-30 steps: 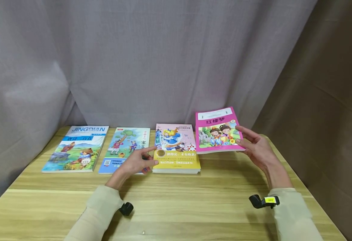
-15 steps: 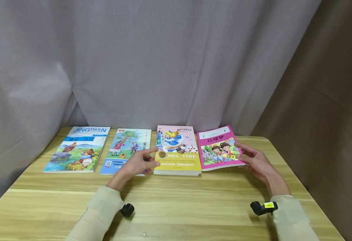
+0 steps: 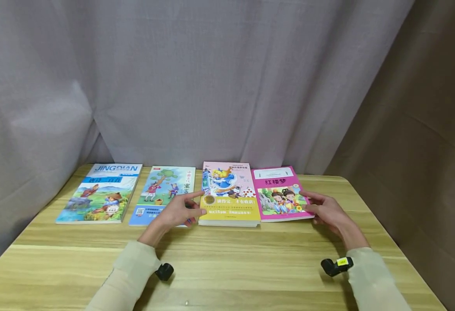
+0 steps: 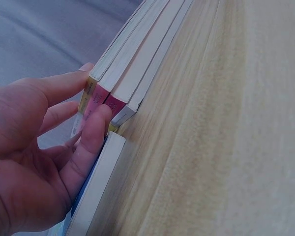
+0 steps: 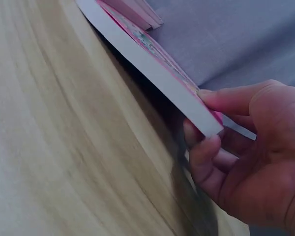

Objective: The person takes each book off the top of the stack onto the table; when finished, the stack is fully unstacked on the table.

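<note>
My right hand [image 3: 328,212] pinches the right edge of a pink book [image 3: 278,195]. In the right wrist view that book [image 5: 160,76] shows its white page edge, and a dark gap separates its held side from the wooden table. My left hand [image 3: 174,212] touches the left side of a stack of books with a pink and yellow cover [image 3: 231,190] on top. From the left wrist, the fingers [image 4: 64,87] rest against the spines of the several stacked books [image 4: 132,54]; nothing is gripped. The pink book lies close beside the stack's right side.
Left of the stack lies a green and blue book [image 3: 161,188], partly under my left hand in view. A book lettered JINGDIAN [image 3: 99,194] lies farther left. The wooden table [image 3: 243,268] is backed by a grey curtain [image 3: 211,86].
The pink book has come down from above the table's back edge and straightened beside the stack, with my right hand still holding it. My left hand has stayed at the stack.
</note>
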`<act>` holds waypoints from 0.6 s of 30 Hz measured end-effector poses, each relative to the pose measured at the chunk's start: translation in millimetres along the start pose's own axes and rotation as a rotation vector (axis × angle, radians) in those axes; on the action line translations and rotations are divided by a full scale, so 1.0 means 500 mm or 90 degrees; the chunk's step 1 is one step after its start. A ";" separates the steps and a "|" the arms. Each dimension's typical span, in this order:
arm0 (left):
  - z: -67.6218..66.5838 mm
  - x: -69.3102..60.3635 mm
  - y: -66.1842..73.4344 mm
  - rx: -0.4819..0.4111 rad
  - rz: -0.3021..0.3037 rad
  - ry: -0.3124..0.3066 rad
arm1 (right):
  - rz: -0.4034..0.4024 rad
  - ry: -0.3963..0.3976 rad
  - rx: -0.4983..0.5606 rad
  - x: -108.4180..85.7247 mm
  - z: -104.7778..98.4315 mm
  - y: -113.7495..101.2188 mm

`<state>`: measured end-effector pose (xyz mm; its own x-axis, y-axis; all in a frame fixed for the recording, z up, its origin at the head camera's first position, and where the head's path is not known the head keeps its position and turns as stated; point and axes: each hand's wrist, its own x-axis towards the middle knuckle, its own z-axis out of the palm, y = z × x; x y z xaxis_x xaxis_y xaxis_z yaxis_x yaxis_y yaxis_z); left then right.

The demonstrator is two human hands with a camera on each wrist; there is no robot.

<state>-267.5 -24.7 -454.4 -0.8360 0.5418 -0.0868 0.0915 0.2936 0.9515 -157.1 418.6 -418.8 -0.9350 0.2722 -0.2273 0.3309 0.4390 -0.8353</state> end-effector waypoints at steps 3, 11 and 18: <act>0.000 -0.001 -0.001 -0.003 -0.004 0.000 | -0.007 0.008 -0.063 -0.001 0.004 -0.001; -0.002 0.000 -0.001 0.000 0.014 -0.009 | -0.111 0.064 -0.268 -0.020 0.005 -0.036; -0.003 0.000 -0.001 0.004 0.019 -0.013 | -0.176 0.026 -0.216 -0.041 0.055 -0.110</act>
<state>-268.3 -26.1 -454.4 -0.8214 0.5668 -0.0641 0.1198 0.2813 0.9521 -159.8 365.1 -381.9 -0.9909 0.1347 0.0074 0.0978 0.7551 -0.6483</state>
